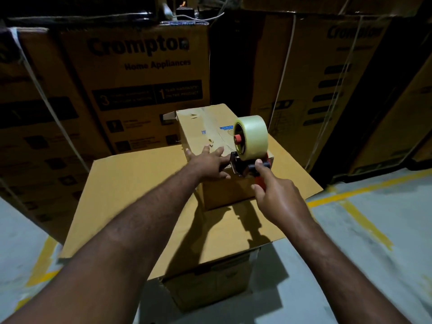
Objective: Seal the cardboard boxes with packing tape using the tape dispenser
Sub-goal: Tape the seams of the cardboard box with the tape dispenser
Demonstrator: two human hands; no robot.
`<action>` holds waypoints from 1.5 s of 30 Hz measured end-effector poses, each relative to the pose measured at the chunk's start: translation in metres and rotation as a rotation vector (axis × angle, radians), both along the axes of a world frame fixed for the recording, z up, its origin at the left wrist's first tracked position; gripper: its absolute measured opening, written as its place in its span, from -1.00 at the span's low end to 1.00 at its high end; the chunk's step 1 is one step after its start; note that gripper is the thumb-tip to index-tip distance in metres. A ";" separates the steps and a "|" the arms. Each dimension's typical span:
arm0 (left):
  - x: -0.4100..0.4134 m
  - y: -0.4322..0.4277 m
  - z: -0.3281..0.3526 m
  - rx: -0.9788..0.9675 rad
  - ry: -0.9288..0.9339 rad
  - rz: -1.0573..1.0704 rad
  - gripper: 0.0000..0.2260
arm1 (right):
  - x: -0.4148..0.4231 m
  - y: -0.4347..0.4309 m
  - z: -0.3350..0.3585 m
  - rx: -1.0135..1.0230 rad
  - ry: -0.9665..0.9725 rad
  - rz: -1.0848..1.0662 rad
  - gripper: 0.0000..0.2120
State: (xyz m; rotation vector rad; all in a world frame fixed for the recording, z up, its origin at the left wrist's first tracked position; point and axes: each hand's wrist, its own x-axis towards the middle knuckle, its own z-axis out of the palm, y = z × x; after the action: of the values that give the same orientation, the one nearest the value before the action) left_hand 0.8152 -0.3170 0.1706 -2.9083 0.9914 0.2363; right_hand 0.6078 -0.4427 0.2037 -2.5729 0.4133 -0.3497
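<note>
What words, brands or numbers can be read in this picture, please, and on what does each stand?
"Crompton": top of the left stacked carton.
"Home Appliances": same carton, just beneath.
"3" and "1": in its dark panel; the small print beside them is too blurred to read.
"Crompton": right stacked carton, blurred, last letters unsure.
Small box: the blue label print is too small to read.

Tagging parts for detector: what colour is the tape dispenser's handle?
Red. The tape dispenser's handle shows beneath the right hand in the head view.
</note>
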 end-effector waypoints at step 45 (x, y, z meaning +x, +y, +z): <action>0.009 -0.008 -0.002 -0.136 0.251 0.007 -0.38 | -0.032 -0.008 -0.067 0.002 0.012 -0.027 -0.37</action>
State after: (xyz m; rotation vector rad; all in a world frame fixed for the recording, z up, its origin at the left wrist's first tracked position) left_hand 0.8246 -0.3253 0.1684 -3.0605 1.0700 0.5686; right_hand 0.5763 -0.4505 0.1368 -2.5706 0.4522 -0.3435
